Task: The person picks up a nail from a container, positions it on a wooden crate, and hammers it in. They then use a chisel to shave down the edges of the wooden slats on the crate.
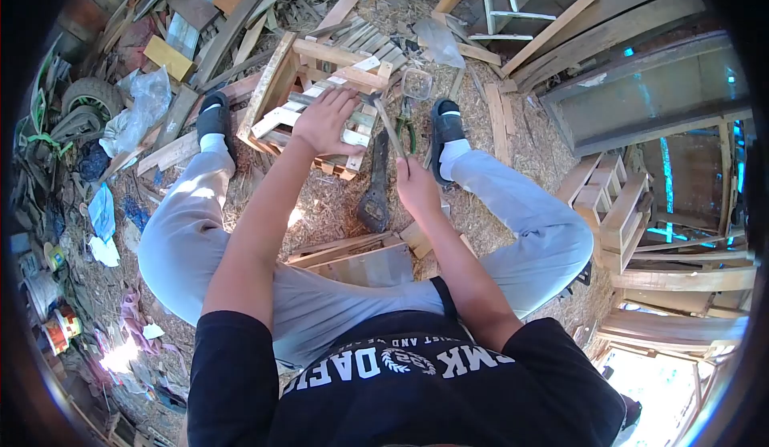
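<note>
My left hand [327,120] lies with fingers spread on the slats of a small wooden crate [276,74] between my feet. Closed around the wooden handle of a hammer [388,126] is my right hand [418,187]. The hammer's head is up beside the crate's right corner. On the ground just right of the crate lie a handsaw [373,207] with a dark handle and pliers [412,133] with green grips. A clear plastic container [416,84] sits beyond the pliers.
Stacked slats [370,40] lie behind the crate. Scrap boards [232,26] are heaped at the back left. A wooden box [360,264] is close before me. At right stand pallet-like frames [617,215] and a large panel [649,94]. A wheel [90,98] lies at far left.
</note>
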Available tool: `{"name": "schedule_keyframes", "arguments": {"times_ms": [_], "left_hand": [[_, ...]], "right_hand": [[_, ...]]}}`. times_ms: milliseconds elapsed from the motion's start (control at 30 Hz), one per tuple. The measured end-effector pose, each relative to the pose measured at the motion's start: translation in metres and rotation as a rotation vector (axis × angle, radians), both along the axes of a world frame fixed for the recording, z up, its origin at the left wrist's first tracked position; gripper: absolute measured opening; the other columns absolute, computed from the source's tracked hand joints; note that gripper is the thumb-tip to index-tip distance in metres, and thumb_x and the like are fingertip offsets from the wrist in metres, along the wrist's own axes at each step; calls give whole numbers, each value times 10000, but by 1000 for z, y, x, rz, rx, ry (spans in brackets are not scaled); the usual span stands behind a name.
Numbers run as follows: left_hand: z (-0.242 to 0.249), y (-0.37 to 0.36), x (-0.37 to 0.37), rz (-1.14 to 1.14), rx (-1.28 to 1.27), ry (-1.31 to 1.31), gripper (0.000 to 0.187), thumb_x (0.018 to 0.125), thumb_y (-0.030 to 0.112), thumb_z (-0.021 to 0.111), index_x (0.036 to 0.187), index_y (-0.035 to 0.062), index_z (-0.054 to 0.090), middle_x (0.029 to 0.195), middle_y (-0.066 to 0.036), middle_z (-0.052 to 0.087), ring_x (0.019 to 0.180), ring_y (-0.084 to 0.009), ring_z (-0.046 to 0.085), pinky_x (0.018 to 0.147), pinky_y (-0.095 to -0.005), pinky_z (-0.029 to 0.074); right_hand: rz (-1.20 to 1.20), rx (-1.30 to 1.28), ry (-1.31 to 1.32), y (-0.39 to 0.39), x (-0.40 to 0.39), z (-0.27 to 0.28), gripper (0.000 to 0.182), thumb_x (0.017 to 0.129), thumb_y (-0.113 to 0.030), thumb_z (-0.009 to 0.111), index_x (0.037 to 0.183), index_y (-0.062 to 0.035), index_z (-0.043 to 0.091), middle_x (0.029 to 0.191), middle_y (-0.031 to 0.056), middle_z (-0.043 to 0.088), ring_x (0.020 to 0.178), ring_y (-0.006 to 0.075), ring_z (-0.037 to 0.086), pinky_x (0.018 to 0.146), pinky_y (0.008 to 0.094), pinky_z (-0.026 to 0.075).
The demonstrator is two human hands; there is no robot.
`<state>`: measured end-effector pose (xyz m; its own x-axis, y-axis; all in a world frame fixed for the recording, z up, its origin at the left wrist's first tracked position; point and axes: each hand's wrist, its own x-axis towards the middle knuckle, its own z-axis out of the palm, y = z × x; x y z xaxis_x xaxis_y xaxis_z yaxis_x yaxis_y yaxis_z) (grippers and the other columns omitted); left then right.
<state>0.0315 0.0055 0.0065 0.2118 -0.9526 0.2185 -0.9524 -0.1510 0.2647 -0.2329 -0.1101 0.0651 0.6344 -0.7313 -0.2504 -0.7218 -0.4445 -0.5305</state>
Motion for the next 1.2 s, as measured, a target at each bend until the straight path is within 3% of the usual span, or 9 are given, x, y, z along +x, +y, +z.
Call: {"name": "schedule_keyframes", "arguments": {"times_ms": [100,200,267,300,367,467,600,933,1200], "left_hand": [[3,-5,5,8,-15,-23,1154,776,860,705,1544,14,539,1579,-178,545,1509,-372,487,1327,-510,324],[0,1,0,16,-4,-22,1148,777,863,702,1536,17,543,1580,-176,543,1511,-373,484,1329,-510,322],[2,-5,3,13,-11,-28,1149,776,867,698,1534,18,544,1585,-175,539,1512,-371,484,1330,-509,321],[1,-4,3,20,-3,-48,1154,774,870,698,1536,18,540,1588,-172,536,1509,-374,485,1329,-511,323],[0,-2,2,29,12,-64,1159,772,873,697,1538,18,536,1590,-170,533,1506,-378,486,1327,-512,325],[5,-3,2,20,29,-20,1160,770,867,703,1545,22,528,1592,-168,528,1498,-385,487,1322,-516,330],[1,-3,2,12,13,-12,1167,784,882,688,1521,-10,537,1583,-194,525,1509,-390,464,1328,-520,310],[0,-2,4,14,38,-35,1196,798,912,651,1550,-10,529,1592,-209,522,1517,-394,463,1332,-516,298],[-3,-3,3,4,17,-12,1188,795,914,651,1543,-1,537,1589,-206,531,1523,-391,467,1336,-523,298]], "right_hand": [[13,29,-109,-6,8,0,456,1149,-429,542,1016,-8,657,879,316,715,869,574,673,763,646,515],[19,8,-15,-10,3,-25,494,1150,-460,538,1017,0,659,883,294,730,844,548,695,754,617,523],[-82,257,-248,-19,12,-41,394,1150,-391,584,1010,-39,692,613,59,564,545,250,609,547,450,476],[-83,257,-249,-17,21,-30,394,1150,-391,584,1010,-39,692,613,59,564,545,250,609,547,450,476],[-400,639,-301,-5,43,9,239,1125,-306,656,1157,-75,707,639,-50,480,493,86,468,454,336,372],[-534,791,-565,-16,70,-9,276,1064,-184,706,1316,-75,721,673,-45,476,441,82,414,402,317,321],[-602,938,-552,-36,99,-22,398,1029,-91,648,1426,-94,679,655,-49,455,435,91,372,413,316,301],[-527,949,-524,-39,123,-23,421,1025,-74,652,1445,-101,652,655,-50,456,454,93,389,427,320,303],[-513,1008,-516,-41,122,-23,319,1022,-81,670,1341,-101,653,660,-45,466,457,95,390,422,321,300]]}}
